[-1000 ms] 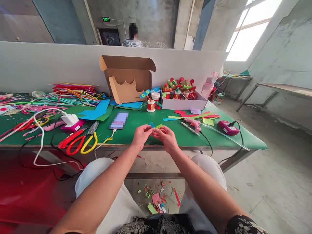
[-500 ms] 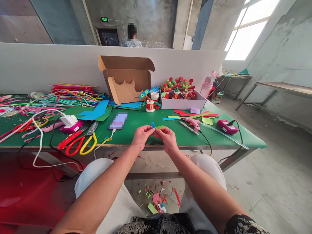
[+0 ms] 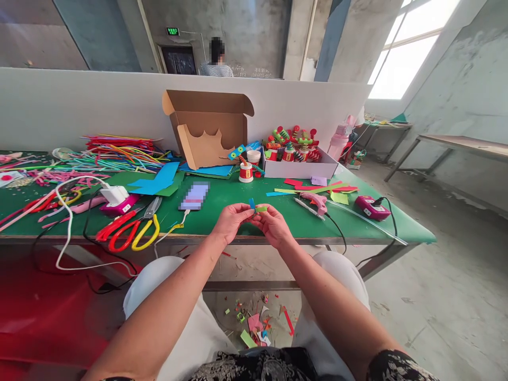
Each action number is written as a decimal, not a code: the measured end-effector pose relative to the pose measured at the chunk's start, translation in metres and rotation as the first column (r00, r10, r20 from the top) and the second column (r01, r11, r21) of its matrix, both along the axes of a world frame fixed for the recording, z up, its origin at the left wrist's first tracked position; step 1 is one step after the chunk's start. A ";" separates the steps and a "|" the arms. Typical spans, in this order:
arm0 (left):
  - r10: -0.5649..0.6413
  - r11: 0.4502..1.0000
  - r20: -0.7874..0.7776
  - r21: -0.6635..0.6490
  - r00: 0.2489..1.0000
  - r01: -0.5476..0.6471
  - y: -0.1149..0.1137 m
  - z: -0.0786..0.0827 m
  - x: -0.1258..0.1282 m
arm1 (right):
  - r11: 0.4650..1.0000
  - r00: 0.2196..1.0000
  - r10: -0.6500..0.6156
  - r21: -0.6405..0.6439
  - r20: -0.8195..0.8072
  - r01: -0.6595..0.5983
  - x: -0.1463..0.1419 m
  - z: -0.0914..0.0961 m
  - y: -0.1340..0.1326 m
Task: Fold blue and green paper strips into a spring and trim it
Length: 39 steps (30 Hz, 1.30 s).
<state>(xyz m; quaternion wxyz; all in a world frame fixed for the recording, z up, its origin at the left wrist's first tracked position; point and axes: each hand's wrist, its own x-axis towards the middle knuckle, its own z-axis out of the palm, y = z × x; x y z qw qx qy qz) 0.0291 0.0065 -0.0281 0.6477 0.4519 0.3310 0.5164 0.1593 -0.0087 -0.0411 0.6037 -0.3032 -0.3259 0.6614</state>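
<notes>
Over the front edge of the green table, my left hand and my right hand meet fingertip to fingertip. Both are closed in a pinch on small paper strips, one blue and one light green, which poke up between the fingers. A pink glue gun lies just right of my right hand. Red and yellow scissors lie to the left of my left hand.
An open cardboard box stands at the back, next to a white tray of finished colourful figures. Piles of pipe cleaners, paper sheets, cables and a phone cover the left. A person stands behind the partition. Scraps litter the floor.
My hands have stayed together at the table edge; the fingers have shifted a little on the strips, and the light green strip now shows more between them.
</notes>
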 end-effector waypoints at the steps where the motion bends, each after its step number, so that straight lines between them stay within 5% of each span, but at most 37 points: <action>1: -0.002 1.000 -0.004 0.002 1.000 0.002 0.000 0.000 0.000 | 1.000 1.000 -0.003 0.001 0.006 0.003 0.000 0.000 0.000; 18: 0.048 0.998 0.012 -0.034 0.999 -0.048 -0.001 -0.006 0.007 | 0.990 0.989 -0.137 0.052 0.051 0.135 -0.012 0.000 -0.006; 29: 0.036 0.999 0.027 -0.034 0.999 -0.035 0.001 -0.008 0.006 | 0.998 0.997 -0.045 0.044 0.059 0.043 -0.005 0.000 -0.003; 39: 0.087 0.996 -0.003 -0.033 0.996 -0.087 0.001 -0.014 0.008 | 0.979 0.979 -0.192 0.080 0.074 0.186 -0.014 -0.004 -0.004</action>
